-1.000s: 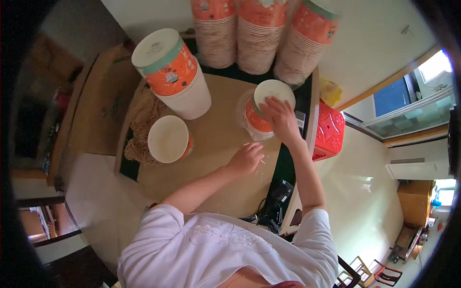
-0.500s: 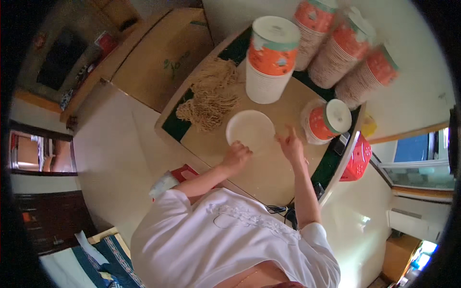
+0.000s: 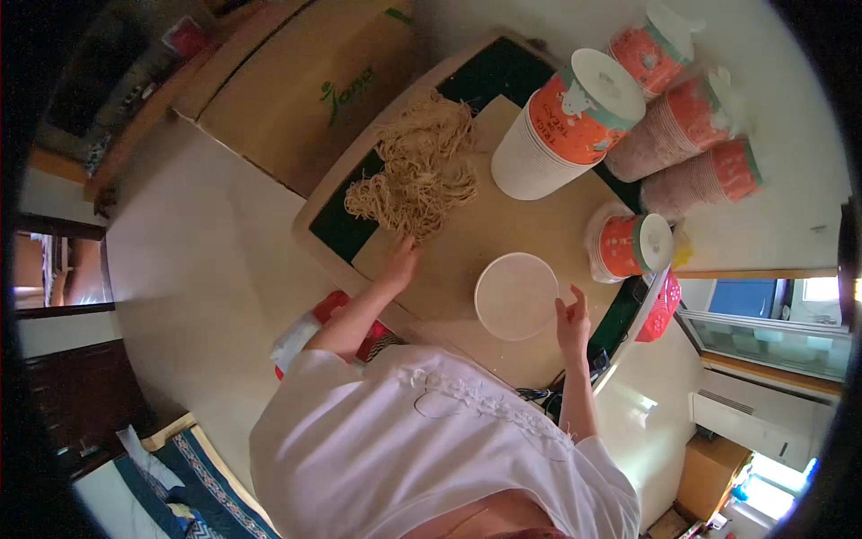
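A white paper tub (image 3: 516,296) stands on the brown board with its round mouth facing up. Beside its right rim is my right hand (image 3: 573,322), thumb and forefinger apart; whether the thumb touches the rim I cannot tell. My left hand (image 3: 402,265) reaches to the near edge of a tangled heap of tan twine (image 3: 417,171), its fingertips pinched together at the strands. Farther back, a tall stack of nested tubs (image 3: 530,148) leans to the right, white below and orange and green on its uppermost printed tub.
Wrapped stacks of orange tubs (image 3: 669,126) line the back right. A shorter wrapped stack (image 3: 620,247) lies at the table's right edge. A large cardboard box (image 3: 287,99) stands beyond the left side. A red basket (image 3: 660,310) and black cables (image 3: 539,395) are by the table.
My left hand has gone from the tub's near rim to the twine heap on the left. My right hand remains by the tub's right side. The whole view has shifted and tilted.
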Motion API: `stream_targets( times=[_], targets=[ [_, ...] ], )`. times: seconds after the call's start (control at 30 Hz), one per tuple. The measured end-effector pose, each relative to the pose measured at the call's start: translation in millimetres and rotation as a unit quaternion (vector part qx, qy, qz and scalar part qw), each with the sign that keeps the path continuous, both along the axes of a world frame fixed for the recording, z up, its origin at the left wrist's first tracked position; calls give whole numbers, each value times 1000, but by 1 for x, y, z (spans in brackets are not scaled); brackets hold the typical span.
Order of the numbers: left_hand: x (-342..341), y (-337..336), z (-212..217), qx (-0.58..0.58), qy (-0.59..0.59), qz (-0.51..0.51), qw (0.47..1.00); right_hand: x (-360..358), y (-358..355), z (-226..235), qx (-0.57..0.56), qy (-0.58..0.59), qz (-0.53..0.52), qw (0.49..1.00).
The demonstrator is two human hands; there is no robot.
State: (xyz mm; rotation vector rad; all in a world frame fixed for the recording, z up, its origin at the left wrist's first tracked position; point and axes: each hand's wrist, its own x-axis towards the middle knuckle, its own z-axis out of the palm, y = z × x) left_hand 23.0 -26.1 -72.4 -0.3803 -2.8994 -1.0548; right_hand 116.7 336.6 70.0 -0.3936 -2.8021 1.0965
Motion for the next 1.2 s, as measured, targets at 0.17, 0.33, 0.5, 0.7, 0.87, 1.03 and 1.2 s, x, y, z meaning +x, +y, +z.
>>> stream_targets(
  times=[0.17, 0.33, 0.5, 0.7, 0.87, 1.03, 1.2],
  targets=[
    [-15, 6, -57, -128, 104, -20, 986, -9, -13, 41, 14, 14, -10, 1000],
    [-29, 22, 77, 87, 66, -18, 994, 7, -6, 58, -53, 20, -46, 997],
    [-38, -6, 240, 406, -19, 16, 913, 1, -18, 81, -68, 38, -17, 997],
    [-60, -6, 316, 470, 66, -45, 879, -46, -70, 125, -213, 99, 97, 967],
    [-41, 3, 383, 430, 118, -101, 889, -89, -149, 203, -302, 226, 270, 886],
    [-12, 34, 375, 386, 153, -139, 899, -91, -193, 230, -518, 195, 368, 747],
    [26, 50, 311, 474, -19, -70, 877, -50, -155, 202, -373, 32, 322, 870]
  ],
)
